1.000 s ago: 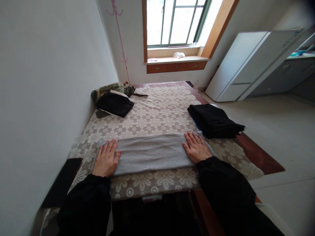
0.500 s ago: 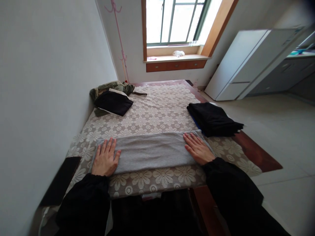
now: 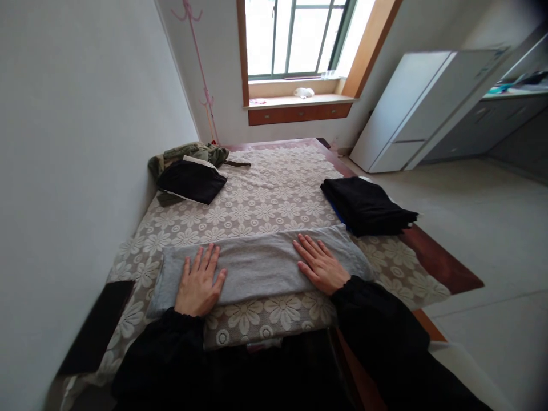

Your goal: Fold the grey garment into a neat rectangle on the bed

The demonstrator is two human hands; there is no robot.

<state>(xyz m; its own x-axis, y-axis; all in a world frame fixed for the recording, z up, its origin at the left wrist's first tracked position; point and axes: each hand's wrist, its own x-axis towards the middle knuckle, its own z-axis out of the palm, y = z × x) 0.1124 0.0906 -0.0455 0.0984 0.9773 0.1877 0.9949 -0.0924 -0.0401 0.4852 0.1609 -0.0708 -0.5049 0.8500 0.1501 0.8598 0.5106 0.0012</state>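
Note:
A grey piece of cloth (image 3: 257,265), folded into a long flat strip, lies across the near part of the table. My left hand (image 3: 199,285) rests flat on its left part, fingers extended and slightly apart. On the right part of the strip, my right hand (image 3: 322,265) lies palm down with its fingers stretched out. Both hands touch the cloth without gripping it. Whether the cloth is a garment I cannot tell.
A lace tablecloth with flowers (image 3: 265,211) covers the table. Folded black clothes (image 3: 368,206) are stacked at right. At the back left, a black folded cloth (image 3: 192,180) lies against a camouflage-green item (image 3: 175,157). A dark flat device (image 3: 98,328) sits at the left edge.
Both hands have slid inward along the grey cloth, nearer to each other, leaving its two ends uncovered. The view has shifted slightly.

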